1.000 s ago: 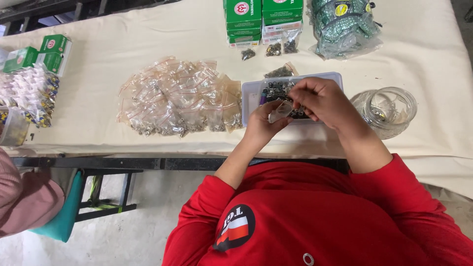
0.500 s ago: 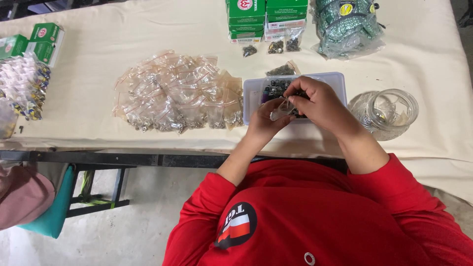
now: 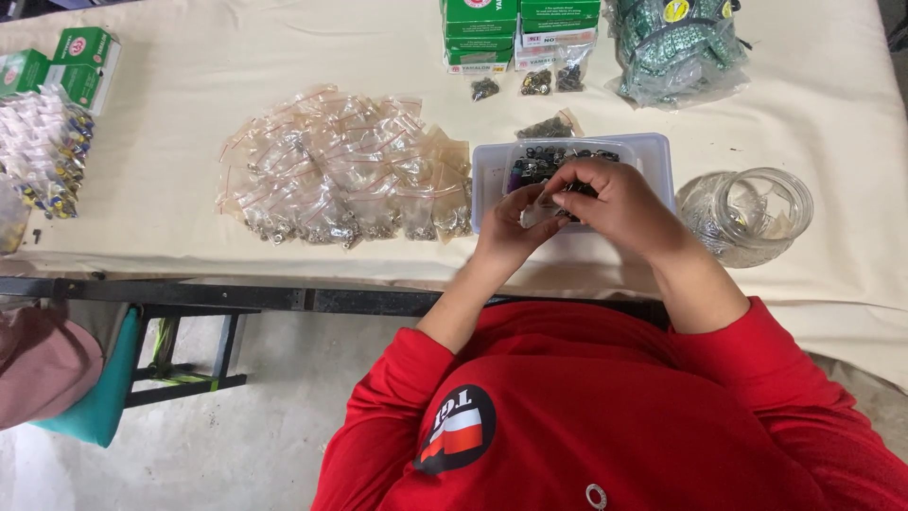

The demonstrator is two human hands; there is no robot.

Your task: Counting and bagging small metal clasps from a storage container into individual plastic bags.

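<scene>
My left hand [image 3: 511,230] pinches a small clear plastic bag [image 3: 541,212] over the near edge of a shallow white tray [image 3: 656,156]. The tray holds small dark metal parts [image 3: 534,166]. My right hand [image 3: 617,203] is curled over the bag's mouth, its fingertips closed on small dark parts at the bag. Both hands touch each other above the tray. What lies under my right palm is hidden.
A heap of filled clear zip bags [image 3: 350,175] lies left of the tray. A glass jar [image 3: 761,210] lies on its side at the right. Green boxes [image 3: 518,28] and a bag of green items [image 3: 676,47] sit at the far edge; more boxes [image 3: 71,66] are at the left.
My hands have stayed together over the tray with small finger movements. The camera view has shifted slightly, so the table things sit a little lower and to the right.
</scene>
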